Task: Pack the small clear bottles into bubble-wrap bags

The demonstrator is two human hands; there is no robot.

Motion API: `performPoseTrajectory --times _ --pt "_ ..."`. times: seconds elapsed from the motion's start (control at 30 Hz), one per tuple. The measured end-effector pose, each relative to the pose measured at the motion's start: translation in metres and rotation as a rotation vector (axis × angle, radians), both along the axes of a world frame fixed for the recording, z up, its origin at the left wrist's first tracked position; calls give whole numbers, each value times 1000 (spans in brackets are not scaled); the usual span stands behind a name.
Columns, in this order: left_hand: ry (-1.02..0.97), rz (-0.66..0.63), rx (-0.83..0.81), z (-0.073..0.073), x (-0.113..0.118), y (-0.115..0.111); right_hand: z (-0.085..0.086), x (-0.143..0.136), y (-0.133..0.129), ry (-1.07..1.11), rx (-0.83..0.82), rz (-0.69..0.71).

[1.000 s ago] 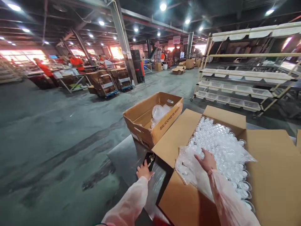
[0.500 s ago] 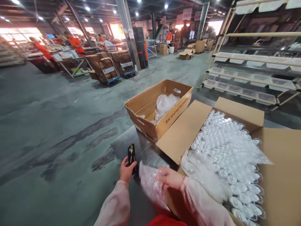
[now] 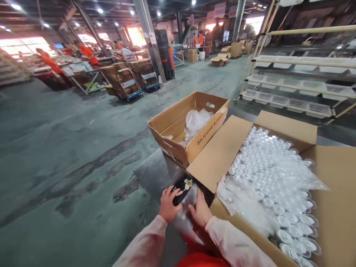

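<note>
My left hand (image 3: 168, 203) grips a small black phone-like object (image 3: 181, 189) just in front of me. My right hand (image 3: 200, 212) sits beside it, pressed on a crinkled clear plastic bag (image 3: 187, 215) that lies on the grey table (image 3: 155, 170); whether the fingers pinch the bag is unclear. To the right stands a large open cardboard box (image 3: 219, 152) packed with several clear plastic cups in film (image 3: 272, 178).
A smaller open carton marked SILICONE RUBBER (image 3: 207, 133) with a plastic bag inside stands behind the hands. A shelf rack with clear trays (image 3: 294, 96) is at the right. Trolleys of cartons (image 3: 130, 79) and people in orange (image 3: 89, 53) are far off across the floor.
My right hand left the cup box, carried the clear bag leftward and came down beside my left hand. The black object in my left hand turned flat, face up.
</note>
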State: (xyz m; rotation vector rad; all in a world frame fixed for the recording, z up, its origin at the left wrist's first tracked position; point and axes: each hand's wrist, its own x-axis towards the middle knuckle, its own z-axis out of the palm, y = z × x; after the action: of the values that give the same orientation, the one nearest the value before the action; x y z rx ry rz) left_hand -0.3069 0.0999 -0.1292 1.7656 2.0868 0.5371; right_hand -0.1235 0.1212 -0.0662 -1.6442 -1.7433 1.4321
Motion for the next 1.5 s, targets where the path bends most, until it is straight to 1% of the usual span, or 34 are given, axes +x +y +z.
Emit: performPoseTrajectory --times 0.07,0.13,0.2,0.27,0.33,0.4,0.43,0.5,0.53,0.57,0.6,0.67,0.7,0.73,0.8,0.87,0.93,0.97,1.0,1.03,1.07,1.1,1.17,1.23,1.27,1.3,1.33,1.37,1.4,1.43,1.47,1.5 --pt "38 -112 -101 -17 17 6 11 17 -25 26 108 103" --pt "87 -181 -164 -29 25 14 20 42 -48 44 143 149" --pt "141 -208 -206 -33 26 25 27 69 -66 62 96 98" --pt "177 -206 -230 -28 23 40 33 96 -78 78 47 21" --pt "196 -197 -231 -15 21 55 41 122 -83 86 44 -48" --pt "199 -197 -209 4 24 66 49 145 -84 54 102 -119" --pt "192 -207 -194 15 29 67 54 156 -85 18 143 -172" --pt "160 -259 -148 39 49 64 62 174 -87 -71 223 -307" --pt "131 -312 -108 51 63 58 65 180 -89 -111 254 -371" --pt "95 -392 -55 62 79 51 67 183 -93 -138 275 -419" --pt "62 -497 7 72 97 44 67 185 -99 -145 287 -438" --pt "28 -732 107 88 133 32 65 182 -113 -110 282 -386" --pt "30 -832 118 94 149 29 62 179 -121 -84 265 -333" --pt "43 -899 104 98 162 29 60 175 -129 -63 248 -287" --pt "67 -937 51 107 181 37 54 170 -139 -55 256 -253" --pt "47 -946 37 117 189 51 51 166 -137 -113 374 -259" --pt "8 -969 47 130 190 66 49 163 -120 -221 508 -198" --pt "-10 -978 50 139 189 71 47 161 -106 -283 528 -139" --pt "-23 -976 60 147 186 76 45 160 -92 -342 499 -86" --pt "-24 -961 81 157 182 79 42 159 -77 -384 422 -43" --pt "-36 -916 124 168 177 80 40 158 -64 -401 366 -22" --pt "-68 -845 190 178 171 81 37 158 -53 -405 315 -11" --pt "-193 -656 355 195 158 79 34 159 -40 -382 288 -17" --pt "-378 -480 476 205 147 73 37 162 -39 -351 310 -46" --pt "-483 -427 491 207 145 69 41 164 -42 -329 329 -63" --pt "-589 -405 471 206 146 65 45 168 -47 -311 351 -73" --pt "-707 -391 432 203 150 60 50 173 -53 -255 363 -69" --pt "-828 -381 382 198 156 55 55 177 -61 -138 350 -50" --pt "-937 -372 330 193 164 50 60 182 -70 39 314 -29" --pt "-1029 -359 285 187 174 44 63 186 -79 261 259 -21" --pt "-1105 -340 249 181 184 39 64 190 -87 503 200 -43" --pt "-1167 -319 217 174 194 34 64 192 -96 732 149 -96"
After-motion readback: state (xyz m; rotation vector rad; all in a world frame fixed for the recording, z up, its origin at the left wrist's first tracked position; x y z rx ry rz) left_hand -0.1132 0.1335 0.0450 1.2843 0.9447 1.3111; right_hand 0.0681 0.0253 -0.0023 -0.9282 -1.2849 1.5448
